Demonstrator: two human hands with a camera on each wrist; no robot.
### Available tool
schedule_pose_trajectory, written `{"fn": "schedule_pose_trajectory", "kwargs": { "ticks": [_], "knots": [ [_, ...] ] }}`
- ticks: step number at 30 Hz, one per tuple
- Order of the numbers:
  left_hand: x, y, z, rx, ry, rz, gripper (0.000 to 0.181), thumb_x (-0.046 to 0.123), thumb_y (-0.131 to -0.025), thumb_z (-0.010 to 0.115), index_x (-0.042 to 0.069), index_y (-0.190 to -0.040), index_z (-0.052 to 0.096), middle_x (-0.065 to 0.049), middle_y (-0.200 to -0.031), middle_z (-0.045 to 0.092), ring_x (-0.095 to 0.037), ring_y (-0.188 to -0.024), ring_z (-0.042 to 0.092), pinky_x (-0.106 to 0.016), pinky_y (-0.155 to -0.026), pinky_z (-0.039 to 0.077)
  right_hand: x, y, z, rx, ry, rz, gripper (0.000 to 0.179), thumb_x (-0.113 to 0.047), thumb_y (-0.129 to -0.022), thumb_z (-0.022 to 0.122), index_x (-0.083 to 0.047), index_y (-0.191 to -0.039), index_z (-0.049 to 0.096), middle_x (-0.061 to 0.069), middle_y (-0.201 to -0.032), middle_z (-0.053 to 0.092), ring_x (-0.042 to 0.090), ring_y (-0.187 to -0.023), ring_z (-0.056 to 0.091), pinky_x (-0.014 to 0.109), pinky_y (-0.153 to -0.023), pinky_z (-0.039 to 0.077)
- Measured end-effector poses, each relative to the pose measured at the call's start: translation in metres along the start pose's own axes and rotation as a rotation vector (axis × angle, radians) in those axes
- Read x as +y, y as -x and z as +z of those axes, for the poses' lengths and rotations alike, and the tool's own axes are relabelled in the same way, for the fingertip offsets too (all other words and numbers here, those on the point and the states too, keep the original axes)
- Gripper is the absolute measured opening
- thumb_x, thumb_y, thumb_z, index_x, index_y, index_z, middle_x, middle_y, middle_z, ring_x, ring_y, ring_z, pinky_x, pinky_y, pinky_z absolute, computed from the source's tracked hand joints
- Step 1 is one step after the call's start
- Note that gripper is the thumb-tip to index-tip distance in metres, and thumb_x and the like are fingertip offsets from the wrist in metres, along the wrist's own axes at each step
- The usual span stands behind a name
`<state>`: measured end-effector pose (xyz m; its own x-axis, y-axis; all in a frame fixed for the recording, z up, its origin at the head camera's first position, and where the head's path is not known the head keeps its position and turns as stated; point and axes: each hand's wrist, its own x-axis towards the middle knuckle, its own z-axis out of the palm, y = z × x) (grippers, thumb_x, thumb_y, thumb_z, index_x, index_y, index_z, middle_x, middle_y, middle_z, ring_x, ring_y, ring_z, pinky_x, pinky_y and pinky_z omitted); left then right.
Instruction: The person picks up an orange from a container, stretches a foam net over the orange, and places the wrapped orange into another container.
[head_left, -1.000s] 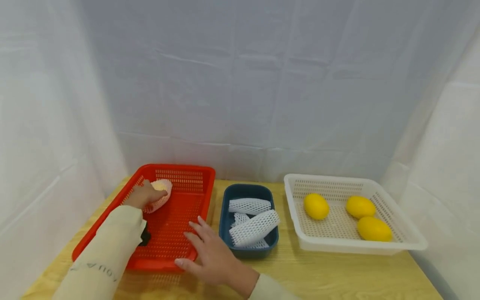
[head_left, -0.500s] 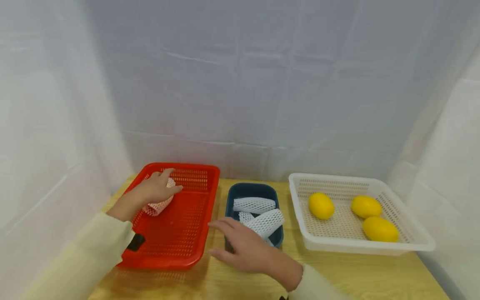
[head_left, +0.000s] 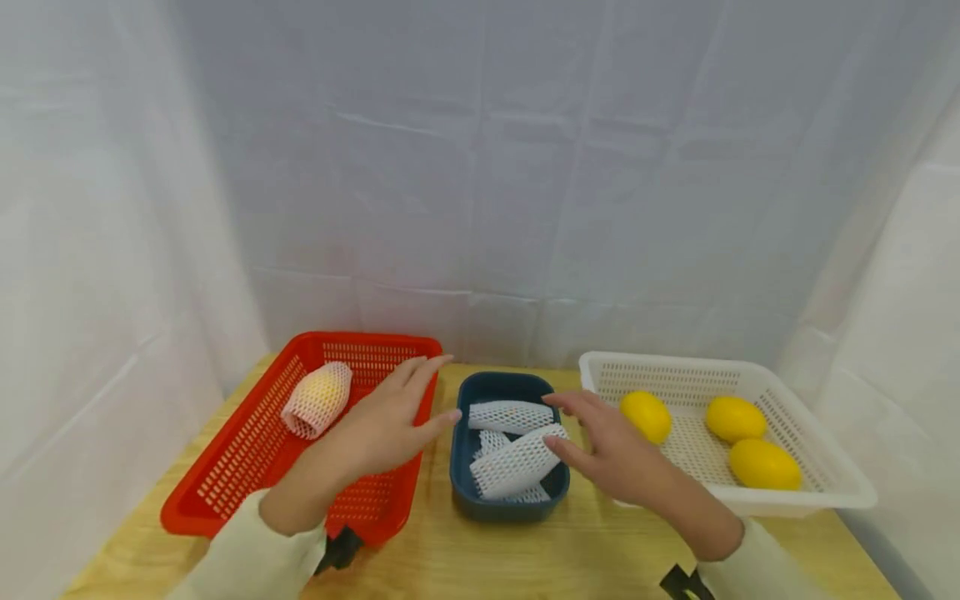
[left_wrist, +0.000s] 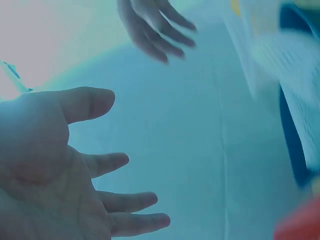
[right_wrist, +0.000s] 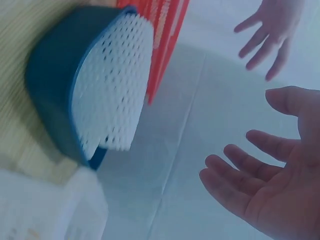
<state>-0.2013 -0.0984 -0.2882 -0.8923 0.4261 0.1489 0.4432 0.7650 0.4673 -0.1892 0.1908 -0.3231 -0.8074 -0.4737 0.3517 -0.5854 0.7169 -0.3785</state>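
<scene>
My left hand (head_left: pixel 375 429) hovers over the right side of the red basket (head_left: pixel 197 483), fingers spread and holding nothing. At that basket's far left lies a yellow lemon (head_left: pixel 318 394) inside a pinkish foam net sleeve (head_left: pixel 306 419). In the head view my right hand (head_left: pixel 618 450) overlaps the right edge of the dark blue bin (head_left: pixel 495 510), its fingers relaxed and the palm bare in the right wrist view. Several white foam net sleeves (head_left: pixel 517 467) lie in the bin, the topmost leaning on its rim, close to my right thumb.
To the right stands a white basket (head_left: pixel 810 500) with three lemons (head_left: pixel 765 464), partly behind my right hand. All containers rest on a light wooden table (head_left: pixel 600 554). White sheeting (head_left: pixel 480 167) hangs behind and on both sides.
My left hand has let go of the sleeved lemon in the red basket and moved right toward the blue bin. My right hand has moved right, from the red basket's edge to the bin's right side.
</scene>
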Motion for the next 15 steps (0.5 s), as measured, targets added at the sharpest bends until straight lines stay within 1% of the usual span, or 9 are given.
{"fn": "schedule_pose_trajectory", "kwargs": {
  "ticks": [2,4,7,9,11,15],
  "knots": [
    [0.012,0.0,0.01,0.012,-0.002,0.034,0.073,0.044,-0.093,0.061,0.019,-0.152,0.027,-0.015,-0.154,0.029,-0.039,-0.136,0.036,-0.061,-0.103,0.037,0.01,0.002,-0.007,0.011,0.023,0.024,0.046,-0.027,-0.095,0.063,-0.006,-0.134,0.052,0.011,-0.128,0.058,0.025,-0.108,0.058,0.044,-0.086,0.052],
    [0.024,-0.002,0.02,0.018,0.003,0.064,0.071,0.044,-0.093,0.061,0.02,-0.152,0.028,-0.015,-0.154,0.029,-0.039,-0.135,0.036,-0.062,-0.103,0.036,0.021,0.004,-0.016,0.007,0.042,0.066,0.048,-0.027,-0.095,0.063,-0.005,-0.136,0.05,0.014,-0.131,0.056,0.029,-0.109,0.058,0.046,-0.087,0.052],
    [0.041,-0.005,0.034,0.026,0.008,0.091,0.069,0.044,-0.094,0.06,0.021,-0.151,0.029,-0.015,-0.154,0.029,-0.037,-0.138,0.031,-0.061,-0.108,0.03,0.039,0.003,-0.031,-0.021,0.041,0.131,0.052,-0.027,-0.096,0.062,-0.002,-0.139,0.046,0.02,-0.135,0.051,0.038,-0.114,0.056,0.053,-0.091,0.048],
    [0.052,-0.007,0.046,0.01,0.015,0.087,0.068,0.046,-0.095,0.057,0.024,-0.152,0.028,-0.014,-0.156,0.025,-0.038,-0.142,0.025,-0.063,-0.109,0.025,0.051,0.001,-0.042,-0.059,0.042,0.182,0.054,-0.028,-0.096,0.061,0.0,-0.14,0.043,0.025,-0.137,0.048,0.043,-0.115,0.053,0.057,-0.093,0.046],
    [0.062,-0.01,0.058,-0.013,0.016,0.074,0.067,0.049,-0.096,0.054,0.025,-0.152,0.027,-0.012,-0.158,0.023,-0.036,-0.145,0.019,-0.062,-0.111,0.021,0.064,-0.003,-0.05,-0.108,0.043,0.209,0.058,-0.029,-0.096,0.061,0.003,-0.14,0.041,0.03,-0.137,0.045,0.047,-0.117,0.05,0.059,-0.093,0.044],
    [0.076,-0.021,0.085,-0.059,0.013,0.057,0.065,0.053,-0.097,0.05,0.03,-0.153,0.026,-0.009,-0.16,0.018,-0.033,-0.147,0.012,-0.059,-0.114,0.017,0.089,-0.014,-0.058,-0.215,0.01,0.285,0.065,-0.033,-0.095,0.061,0.008,-0.14,0.037,0.036,-0.137,0.042,0.051,-0.12,0.046,0.061,-0.094,0.043]
  ]
}}
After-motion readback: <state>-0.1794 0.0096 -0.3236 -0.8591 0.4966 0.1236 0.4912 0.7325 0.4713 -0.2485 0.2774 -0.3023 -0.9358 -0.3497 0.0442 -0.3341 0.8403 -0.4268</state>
